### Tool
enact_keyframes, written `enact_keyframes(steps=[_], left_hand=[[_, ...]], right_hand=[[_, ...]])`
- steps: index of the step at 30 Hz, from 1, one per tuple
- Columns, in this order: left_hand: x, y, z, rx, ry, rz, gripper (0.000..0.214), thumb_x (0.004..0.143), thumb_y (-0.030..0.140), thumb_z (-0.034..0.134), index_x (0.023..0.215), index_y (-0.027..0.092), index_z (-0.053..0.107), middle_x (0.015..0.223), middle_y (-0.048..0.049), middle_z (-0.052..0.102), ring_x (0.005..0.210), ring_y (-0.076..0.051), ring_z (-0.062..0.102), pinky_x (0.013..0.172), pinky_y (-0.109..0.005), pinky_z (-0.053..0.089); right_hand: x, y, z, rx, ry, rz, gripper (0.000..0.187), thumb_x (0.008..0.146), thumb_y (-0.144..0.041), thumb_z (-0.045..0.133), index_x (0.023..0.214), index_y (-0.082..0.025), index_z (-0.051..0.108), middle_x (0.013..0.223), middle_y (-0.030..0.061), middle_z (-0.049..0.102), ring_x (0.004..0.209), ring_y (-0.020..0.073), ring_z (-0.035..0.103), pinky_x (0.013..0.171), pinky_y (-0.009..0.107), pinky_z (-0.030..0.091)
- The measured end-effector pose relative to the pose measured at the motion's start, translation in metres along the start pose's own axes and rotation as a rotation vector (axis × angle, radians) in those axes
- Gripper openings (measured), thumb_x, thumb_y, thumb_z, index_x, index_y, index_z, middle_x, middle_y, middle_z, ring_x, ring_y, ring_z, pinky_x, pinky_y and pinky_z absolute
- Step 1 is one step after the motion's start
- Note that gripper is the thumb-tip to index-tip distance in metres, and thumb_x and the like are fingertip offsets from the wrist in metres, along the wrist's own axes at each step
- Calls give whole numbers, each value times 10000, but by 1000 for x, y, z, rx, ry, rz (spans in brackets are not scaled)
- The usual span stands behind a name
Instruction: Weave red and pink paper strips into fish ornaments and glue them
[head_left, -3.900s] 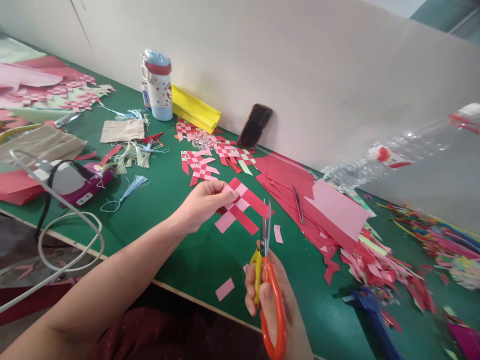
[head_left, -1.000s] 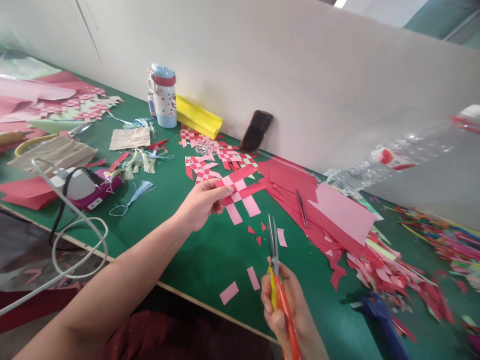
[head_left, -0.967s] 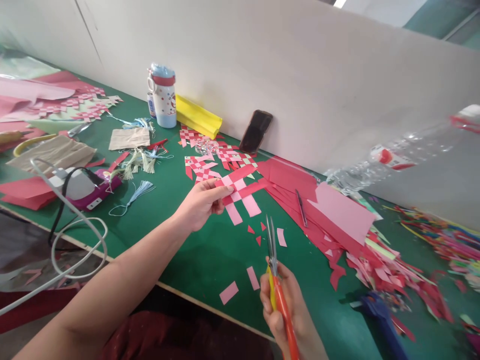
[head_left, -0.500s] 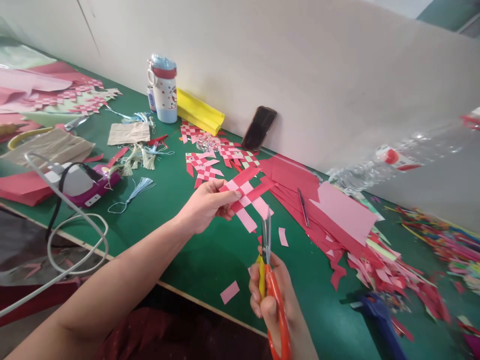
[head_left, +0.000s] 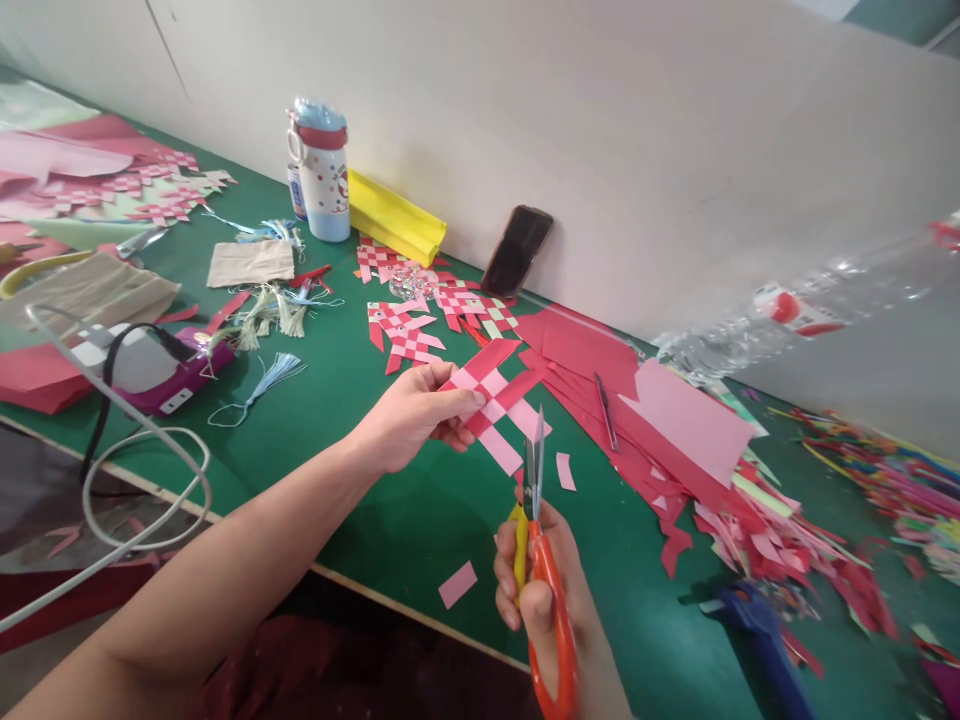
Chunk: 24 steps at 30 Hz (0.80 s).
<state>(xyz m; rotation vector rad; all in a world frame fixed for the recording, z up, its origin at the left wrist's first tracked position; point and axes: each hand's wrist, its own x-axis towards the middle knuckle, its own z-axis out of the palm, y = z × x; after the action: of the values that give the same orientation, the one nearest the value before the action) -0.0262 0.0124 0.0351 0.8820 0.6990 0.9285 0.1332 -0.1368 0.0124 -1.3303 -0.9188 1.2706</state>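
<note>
My left hand (head_left: pixel 420 415) pinches a woven paper piece (head_left: pixel 491 392) of red and pink strips between thumb and fingers. Its checkered middle is near my thumb, and loose strip ends stick out to the right and downward. My right hand (head_left: pixel 540 580) is wrapped round scissors (head_left: pixel 551 600) with orange and yellow handles. Their blades point up, slightly parted, at the end of a pink strip; whether they touch the paper I cannot tell. Small pink offcuts (head_left: pixel 457 584) lie on the green table (head_left: pixel 390 530) below and beside the scissors.
Finished-looking woven paper fish (head_left: pixel 409 335) lie beyond my left hand. A phone (head_left: pixel 517 250) leans on the wall beside red paper sheets (head_left: pixel 577 350). A bottle (head_left: pixel 327 175), a blue tassel (head_left: pixel 274 375), a white cable (head_left: pixel 202 480), a plastic bottle (head_left: pixel 795 305) and a blue glue gun (head_left: pixel 757 630) surround the area.
The view has shifted slightly. The woven piece has tilted a little, its lower strips swinging down and right. The scissors' blades are slightly further apart, still close to the pink strip.
</note>
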Motion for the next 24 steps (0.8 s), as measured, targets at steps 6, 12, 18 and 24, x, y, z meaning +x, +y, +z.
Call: enact_keyframes(steps=[6, 12, 18, 24], left_hand=[[0, 0, 0, 7, -3, -2, 171, 753, 267, 737, 746, 154, 608, 548, 33, 624, 447, -75, 588, 447, -166, 508], [0, -1, -1, 14, 8, 0, 161, 764, 260, 725, 763, 154, 605, 552, 34, 625, 449, -72, 588, 446, -160, 513], [0, -1, -2, 36, 8, 11, 178, 765, 281, 732, 774, 151, 612, 554, 29, 626, 449, -74, 589, 450, -164, 513], [0, 0, -2, 33, 48, 45, 192, 763, 294, 740, 769, 152, 611, 585, 26, 633, 464, -72, 587, 458, -169, 511]], right_hand=[[6, 7, -3, 8, -10, -9, 721, 672, -714, 698, 1242, -319, 499, 856, -1, 508, 565, 97, 385, 413, 211, 303], [10, 11, -7, 120, 9, 113, 739, 596, -663, 792, 1195, -339, 504, 783, -34, 487, 494, 73, 355, 336, 166, 270], [6, 5, -12, 93, 15, 259, 676, 640, -560, 806, 1200, -322, 512, 758, -55, 546, 433, 51, 426, 347, 176, 380], [1, 3, -13, 19, 24, 155, 619, 688, -615, 752, 1185, -327, 520, 802, -34, 564, 446, 60, 433, 354, 186, 380]])
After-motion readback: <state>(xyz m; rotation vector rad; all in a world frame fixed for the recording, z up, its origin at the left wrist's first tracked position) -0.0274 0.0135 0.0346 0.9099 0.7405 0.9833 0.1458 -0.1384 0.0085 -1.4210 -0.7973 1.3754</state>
